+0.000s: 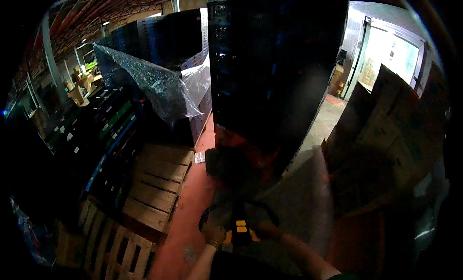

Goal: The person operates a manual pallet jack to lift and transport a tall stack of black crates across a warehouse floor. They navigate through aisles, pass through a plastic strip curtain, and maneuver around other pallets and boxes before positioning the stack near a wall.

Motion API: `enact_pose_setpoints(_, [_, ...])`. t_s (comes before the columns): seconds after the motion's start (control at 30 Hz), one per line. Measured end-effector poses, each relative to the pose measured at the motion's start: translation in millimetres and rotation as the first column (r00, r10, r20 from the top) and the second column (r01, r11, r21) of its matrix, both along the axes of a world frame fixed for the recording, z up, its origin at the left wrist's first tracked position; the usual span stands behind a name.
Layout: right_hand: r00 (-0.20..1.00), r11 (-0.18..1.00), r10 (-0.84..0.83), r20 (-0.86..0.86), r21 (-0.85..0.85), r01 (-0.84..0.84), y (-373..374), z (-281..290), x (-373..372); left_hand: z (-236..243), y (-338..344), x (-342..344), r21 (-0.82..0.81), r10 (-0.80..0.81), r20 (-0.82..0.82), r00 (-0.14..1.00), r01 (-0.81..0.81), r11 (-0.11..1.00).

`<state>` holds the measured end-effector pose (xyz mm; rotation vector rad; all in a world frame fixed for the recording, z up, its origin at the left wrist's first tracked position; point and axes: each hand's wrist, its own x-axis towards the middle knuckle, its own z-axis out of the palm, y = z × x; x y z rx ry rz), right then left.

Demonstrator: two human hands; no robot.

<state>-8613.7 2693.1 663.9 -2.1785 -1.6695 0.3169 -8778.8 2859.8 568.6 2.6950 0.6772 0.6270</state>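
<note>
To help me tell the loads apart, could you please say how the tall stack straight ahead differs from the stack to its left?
The stack ahead runs out of the picture's top, while the left stack shows its top edge. Loose plastic wrap hangs across the left stack; none can be made out on the stack ahead, which is very dark. Both look mostly dark, with hints of blue.
</note>
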Motion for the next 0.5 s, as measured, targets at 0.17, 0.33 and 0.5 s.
enact_pose_setpoints(0.17, [0.99, 0.982, 0.079, 0.116, 0.162, -0.097, -44.8, 7.7, -33.7, 16.4, -49.1, -37.1, -0.008, 0.033, -0.055, 0.998, -0.034, 0.999])
enact_pose_setpoints(0.33, [0.99, 0.923, 0.135, 0.027, -0.368, -0.116, -108.0, -62.4, -71.6, 64.1, -102.9, -93.5, -0.101, -0.052, -0.188, 0.981, 0.033, 0.994])
enact_pose_setpoints(0.5, [0.996, 0.822, 0.076, -0.036, -0.564, -0.083, -207.4, -80.5, -139.2, 129.5, -178.6, -150.7, 0.001, -0.213, -0.142, 0.967, 0.216, 0.976])
